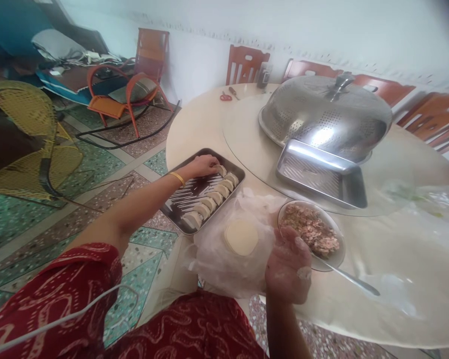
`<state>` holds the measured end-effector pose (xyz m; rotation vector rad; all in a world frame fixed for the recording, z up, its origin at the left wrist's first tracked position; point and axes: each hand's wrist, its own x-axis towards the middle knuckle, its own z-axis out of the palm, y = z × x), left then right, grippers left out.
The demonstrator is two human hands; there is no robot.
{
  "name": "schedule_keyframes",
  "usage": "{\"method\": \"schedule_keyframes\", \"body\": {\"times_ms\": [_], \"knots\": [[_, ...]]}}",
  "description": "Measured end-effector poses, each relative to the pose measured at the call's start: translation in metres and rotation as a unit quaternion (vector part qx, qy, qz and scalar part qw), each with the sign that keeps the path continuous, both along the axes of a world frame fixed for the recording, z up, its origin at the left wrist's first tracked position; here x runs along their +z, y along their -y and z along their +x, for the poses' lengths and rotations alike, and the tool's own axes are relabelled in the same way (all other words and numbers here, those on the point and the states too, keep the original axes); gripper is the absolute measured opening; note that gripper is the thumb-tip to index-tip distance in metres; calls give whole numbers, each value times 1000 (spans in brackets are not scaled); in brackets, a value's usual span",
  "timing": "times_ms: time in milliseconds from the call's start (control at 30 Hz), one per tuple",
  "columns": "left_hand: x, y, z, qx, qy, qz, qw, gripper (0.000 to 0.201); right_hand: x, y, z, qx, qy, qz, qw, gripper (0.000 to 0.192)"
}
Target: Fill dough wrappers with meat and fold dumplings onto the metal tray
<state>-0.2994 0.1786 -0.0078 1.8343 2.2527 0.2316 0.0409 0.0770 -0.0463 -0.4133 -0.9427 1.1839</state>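
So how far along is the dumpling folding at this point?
Done: a row of about six folded dumplings lies along one side of the dark tray. In hand: the left hand sets another dumpling at the far end of that row, while the floured right hand rests by the filling bowl. Left: a stack of wrappers on plastic, plenty of filling, and most of the tray unfilled.

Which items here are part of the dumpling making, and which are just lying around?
In use: left hand, dumplings, dark tray, wrappers, filling bowl, spoon, right hand.
Lying about: scissors, metal dome cover, steel tray.
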Motion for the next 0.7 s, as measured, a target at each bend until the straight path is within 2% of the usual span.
{"method": "schedule_keyframes", "body": {"times_ms": [267, 533, 700], "knots": [[-3, 1, -5, 9, -23, 5, 1000, 29, -2, -2, 2, 18, -13, 5, 1000, 34], [-2, 0, -1, 8, -32, -1, 999, 35, -2, -2, 2, -2, 10, 10, 1000, 36], [-2, 0, -1, 8, -45, -8, 999, 35, -2, -2, 1, 16, -5, 26, 1000, 37]]}}
